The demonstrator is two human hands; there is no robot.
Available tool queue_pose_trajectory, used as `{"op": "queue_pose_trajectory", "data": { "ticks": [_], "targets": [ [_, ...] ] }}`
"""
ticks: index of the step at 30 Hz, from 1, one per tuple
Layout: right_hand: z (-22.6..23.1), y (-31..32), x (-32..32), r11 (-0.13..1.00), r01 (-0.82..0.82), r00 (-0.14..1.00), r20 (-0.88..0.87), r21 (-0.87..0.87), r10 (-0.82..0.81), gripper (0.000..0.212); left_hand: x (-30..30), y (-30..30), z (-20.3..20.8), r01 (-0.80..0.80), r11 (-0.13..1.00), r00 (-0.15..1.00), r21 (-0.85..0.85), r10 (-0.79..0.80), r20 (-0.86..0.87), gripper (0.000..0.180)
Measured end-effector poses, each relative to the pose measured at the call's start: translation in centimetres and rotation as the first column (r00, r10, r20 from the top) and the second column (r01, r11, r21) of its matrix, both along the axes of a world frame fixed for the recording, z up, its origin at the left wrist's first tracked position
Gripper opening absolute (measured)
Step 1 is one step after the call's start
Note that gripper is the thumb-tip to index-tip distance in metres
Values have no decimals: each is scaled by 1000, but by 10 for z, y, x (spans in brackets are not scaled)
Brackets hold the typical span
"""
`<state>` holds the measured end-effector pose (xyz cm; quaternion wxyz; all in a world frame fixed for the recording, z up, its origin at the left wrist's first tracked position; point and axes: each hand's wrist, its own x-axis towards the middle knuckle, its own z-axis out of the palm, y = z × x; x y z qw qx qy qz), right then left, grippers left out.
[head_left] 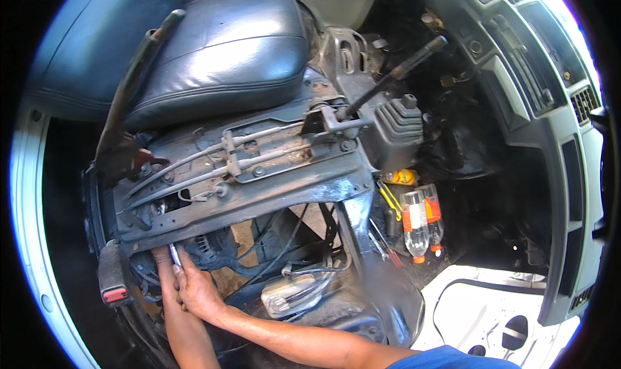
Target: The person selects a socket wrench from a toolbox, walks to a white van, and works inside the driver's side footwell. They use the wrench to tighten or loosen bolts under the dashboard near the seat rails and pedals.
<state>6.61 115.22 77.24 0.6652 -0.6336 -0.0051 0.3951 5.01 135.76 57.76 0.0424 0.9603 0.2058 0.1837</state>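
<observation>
My right hand reaches in from the lower right, its fingers closed around the lower end of a slim, shiny metal tool. The tool's upper end goes out of sight under the edge of a dark metal seat frame; its exact kind does not show. Beside it, my left hand reaches up beneath the same edge. Its fingers are hidden there, so what they touch cannot be seen. Engine parts, hoses and a ribbed component lie just right of both hands.
A black padded seat sits behind the frame. Two cables, a hand brake lever and a gear lever rise around it. Bottles and yellow-handled pliers lie right. A buckle stands left; a reservoir sits lower.
</observation>
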Motion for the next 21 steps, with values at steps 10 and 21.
{"op": "queue_pose_trajectory", "data": {
  "ticks": [10, 21],
  "targets": [
    [-20, -65, 87, 999, -37, 994, -103, 37, 40, 32, 12, 0, -13, 87, 931, 986, 354, -132, 105, 63],
    [-21, -81, 129, 935, -319, 933, 125, -154, 338, 35, 18, -15, 4, 22, 997, 992, -70, -13, 127, 56]
  ]
}}
